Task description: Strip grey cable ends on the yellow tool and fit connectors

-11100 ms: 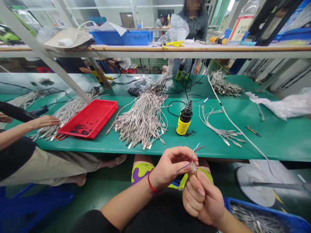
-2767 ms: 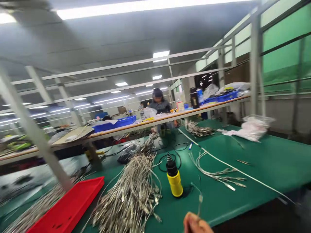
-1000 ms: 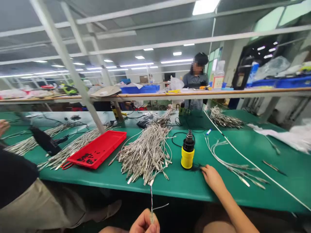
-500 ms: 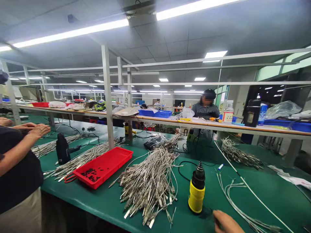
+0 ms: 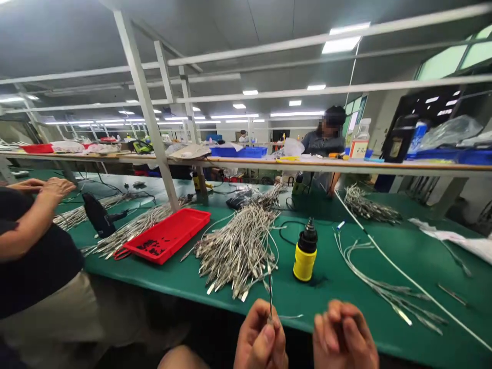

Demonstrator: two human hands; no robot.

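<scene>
In the lower middle, my left hand pinches a thin cable between thumb and fingers; its upper end stands upright with dark wire showing. My right hand is just to the right, apart from it, fingers curled together and slightly blurred; what they hold, if anything, I cannot make out. A big heap of grey USB cables lies beyond my left hand, metal plugs toward me. The yellow and black hot air gun stands nozzle up on the green table, behind and left of my right hand.
A red tray with small black parts sits left of the heap. Some loose cables and a long white rod lie at right. A shelf crosses above the table. One co-worker stands at left, another opposite.
The view has tilted down and rolled. My left hand has come into view with a cable in it. My right hand now shows more fully, with its fingers curled.
</scene>
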